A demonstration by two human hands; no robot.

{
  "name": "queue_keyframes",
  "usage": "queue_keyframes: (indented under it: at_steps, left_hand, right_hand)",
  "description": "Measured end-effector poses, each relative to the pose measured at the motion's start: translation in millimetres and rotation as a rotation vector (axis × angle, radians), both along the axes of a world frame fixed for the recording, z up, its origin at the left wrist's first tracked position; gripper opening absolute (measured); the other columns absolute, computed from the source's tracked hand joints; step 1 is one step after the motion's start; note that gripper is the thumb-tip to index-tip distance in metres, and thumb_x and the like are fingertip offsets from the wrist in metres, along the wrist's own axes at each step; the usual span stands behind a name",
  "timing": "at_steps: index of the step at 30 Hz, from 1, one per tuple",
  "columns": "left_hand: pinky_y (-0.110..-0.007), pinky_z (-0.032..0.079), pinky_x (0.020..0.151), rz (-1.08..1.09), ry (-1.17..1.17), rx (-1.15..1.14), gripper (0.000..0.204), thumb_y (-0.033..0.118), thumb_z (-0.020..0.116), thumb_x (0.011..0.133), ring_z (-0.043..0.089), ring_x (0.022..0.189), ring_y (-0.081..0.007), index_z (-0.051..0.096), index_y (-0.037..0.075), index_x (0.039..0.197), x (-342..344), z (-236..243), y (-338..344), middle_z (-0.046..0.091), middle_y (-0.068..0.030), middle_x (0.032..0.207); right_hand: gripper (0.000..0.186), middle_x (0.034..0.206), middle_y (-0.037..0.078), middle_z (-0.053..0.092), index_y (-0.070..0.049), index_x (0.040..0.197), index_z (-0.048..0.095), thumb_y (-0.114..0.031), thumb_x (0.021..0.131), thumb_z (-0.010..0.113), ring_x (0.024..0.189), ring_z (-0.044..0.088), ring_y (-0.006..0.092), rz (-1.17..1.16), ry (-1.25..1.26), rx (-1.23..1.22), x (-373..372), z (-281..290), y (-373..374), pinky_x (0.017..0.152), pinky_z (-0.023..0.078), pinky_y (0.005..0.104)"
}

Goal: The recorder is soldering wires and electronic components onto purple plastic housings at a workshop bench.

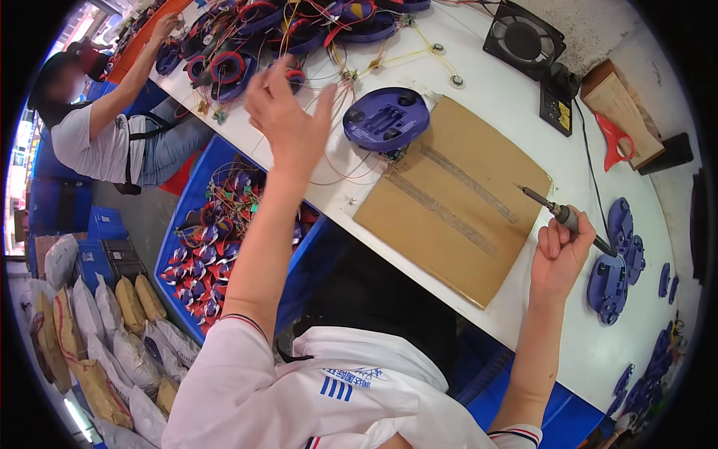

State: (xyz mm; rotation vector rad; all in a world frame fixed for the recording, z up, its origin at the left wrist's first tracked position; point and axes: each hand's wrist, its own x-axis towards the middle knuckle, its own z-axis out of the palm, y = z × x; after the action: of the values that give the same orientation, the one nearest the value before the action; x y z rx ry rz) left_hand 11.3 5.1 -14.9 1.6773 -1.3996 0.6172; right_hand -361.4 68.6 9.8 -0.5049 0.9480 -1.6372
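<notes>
Over the white tabletop (pixel 587 352), the right hand (pixel 561 251) grips a dark pen-shaped soldering iron (pixel 555 210), while the left hand (pixel 290 123), fingers spread and free, hovers near a purple oval plastic housing (pixel 385 120) bearing faint pale printing. That housing sits at the edge of a brown rectangular board (pixel 441 187); blue lettering (pixel 351 379) marks the white shirt (pixel 396 408)

"What carries everything here?"

"A white table (pixel 516 120). A brown board (pixel 396 218) lies flat on it by the near edge, two dull strips running across its top."

"And around the board?"

"A purple oval base (pixel 386 120) sits at its far left corner. Beyond that, a tangle of wired parts (pixel 299 30) is heaped up."

"What's toward the right?"

"A black fan (pixel 523 41) at the back, a black tray (pixel 556 108) just beside it, then clustered purple housings (pixel 607 288) nearer."
</notes>
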Motion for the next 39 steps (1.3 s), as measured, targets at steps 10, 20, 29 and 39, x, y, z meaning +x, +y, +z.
queue_keyframes:
  at_steps: [10, 20, 29, 39]
  left_hand:
    - [-0.043, 0.042, 0.098, -0.189, 0.219, -0.066, 0.037, 0.015, 0.076, 0.082, 0.051, 0.112, -0.0371, 0.067, 0.013, 0.118, 10.0, 7.7, 4.0, 0.048, -0.0236, 0.126]
    - [-0.070, 0.027, 0.101, -0.224, 0.000, 0.283, 0.076, 0.041, 0.085, 0.063, 0.029, 0.136, -0.0472, 0.056, 0.028, 0.131, -44.2, 3.8, 29.9, 0.035, -0.0183, 0.147]
    - [-0.083, 0.016, 0.094, 0.088, 0.266, 0.442, 0.104, 0.068, 0.080, 0.060, 0.007, 0.138, -0.0646, 0.030, 0.046, 0.149, 68.5, 3.0, -14.1, 0.012, -0.0333, 0.156]
    - [-0.083, 0.019, 0.094, 0.081, 0.174, 0.384, 0.104, 0.072, 0.077, 0.059, 0.016, 0.139, -0.0609, 0.029, 0.049, 0.148, 107.4, -17.5, -59.9, 0.022, -0.0275, 0.156]
  right_hand:
    - [0.026, 0.064, -0.002, 0.042, 0.000, 0.092, 0.059, -0.025, 0.098, 0.052, 0.045, 0.028, 0.0053, -0.018, -0.030, 0.048, 0.4, -2.6, -1.6, 0.042, 0.021, 0.0224]
    - [0.023, 0.064, -0.002, 0.042, -0.001, 0.092, 0.059, -0.022, 0.097, 0.053, 0.045, 0.027, 0.0057, -0.008, -0.020, 0.045, 1.1, -1.7, -1.3, 0.042, 0.021, 0.0231]
    - [0.022, 0.064, -0.002, 0.043, 0.000, 0.091, 0.059, -0.021, 0.096, 0.054, 0.045, 0.027, 0.0063, 0.011, -0.026, 0.095, 2.3, -5.1, 0.2, 0.042, 0.021, 0.0234]
    - [0.020, 0.062, -0.001, 0.042, -0.003, 0.087, 0.058, -0.022, 0.094, 0.057, 0.044, 0.027, 0.0070, -0.026, -0.012, 0.143, 6.3, -2.5, -2.4, 0.042, 0.021, 0.0242]
